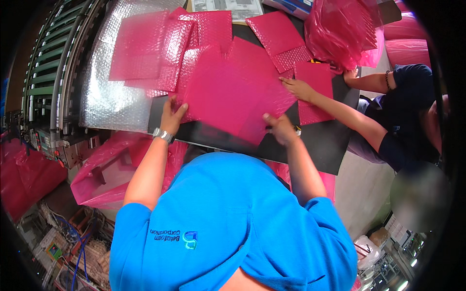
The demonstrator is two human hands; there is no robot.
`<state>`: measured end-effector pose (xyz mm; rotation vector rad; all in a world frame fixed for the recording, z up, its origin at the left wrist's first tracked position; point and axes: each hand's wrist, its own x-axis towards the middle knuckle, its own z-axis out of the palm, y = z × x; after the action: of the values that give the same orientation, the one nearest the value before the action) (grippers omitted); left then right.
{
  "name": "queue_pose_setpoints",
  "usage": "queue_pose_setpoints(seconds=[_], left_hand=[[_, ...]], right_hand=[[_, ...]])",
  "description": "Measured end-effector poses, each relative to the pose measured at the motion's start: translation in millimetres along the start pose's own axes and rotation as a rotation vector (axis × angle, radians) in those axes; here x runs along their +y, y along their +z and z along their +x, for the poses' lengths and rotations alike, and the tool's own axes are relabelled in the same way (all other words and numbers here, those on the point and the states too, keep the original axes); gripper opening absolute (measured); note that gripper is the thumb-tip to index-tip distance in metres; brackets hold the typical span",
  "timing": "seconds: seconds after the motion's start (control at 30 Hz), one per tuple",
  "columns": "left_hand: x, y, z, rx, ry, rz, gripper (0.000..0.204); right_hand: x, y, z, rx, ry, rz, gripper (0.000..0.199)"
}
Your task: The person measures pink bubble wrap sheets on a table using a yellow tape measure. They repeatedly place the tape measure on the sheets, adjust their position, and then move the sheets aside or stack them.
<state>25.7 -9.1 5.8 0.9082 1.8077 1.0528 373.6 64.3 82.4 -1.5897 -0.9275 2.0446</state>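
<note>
From the head view I see a big pink pouch (233, 92) slantwise over the middle of the dark table (320, 150), its outline smeared, between the person's two hands. The left hand (174, 115), wearing a silver wristwatch (163, 135), is at the pouch's left side, thumb and forefinger wide apart. The right hand (282, 130) is at its near right edge (too blurred for me to tell whether it pinches anything). From the right, a co-worker's hand (298, 89) reaches over a smaller pink pouch (320, 80), fingertips beside the big one. Other pink bubble pouches (138, 46) lie far left, partly over a silver bubble sheet (114, 106).
</note>
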Motion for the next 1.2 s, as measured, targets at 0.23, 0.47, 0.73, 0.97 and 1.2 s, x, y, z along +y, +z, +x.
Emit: queue_pose_setpoints(seconds=[0.23, 0.47, 0.73, 0.97, 1.2], left_hand=[[40, 21, 25, -0.234, 0.019, 1.129, 0.077], [32, 37, -10, -0.479, -0.037, 1.126, 0.074], [46, 12, 25, 0.108, 0.471, 0.807, 0.034], [17, -14, 61, -0.032, 0.063, 1.072, 0.082], [45, 8, 19, -0.223, -0.093, 1.024, 0.071]], right_hand=[[-20, -32, 30, -0.039, 0.088, 0.573, 0.035], [-13, -6, 53, -0.27, 0.111, 0.5, 0.042], [-23, -20, 80, 0.237, -0.024, 0.566, 0.058], [73, 55, 56, 0.12, -0.134, -0.478, 0.076], [59, 43, 41, -0.082, -0.19, -0.397, 0.061]])
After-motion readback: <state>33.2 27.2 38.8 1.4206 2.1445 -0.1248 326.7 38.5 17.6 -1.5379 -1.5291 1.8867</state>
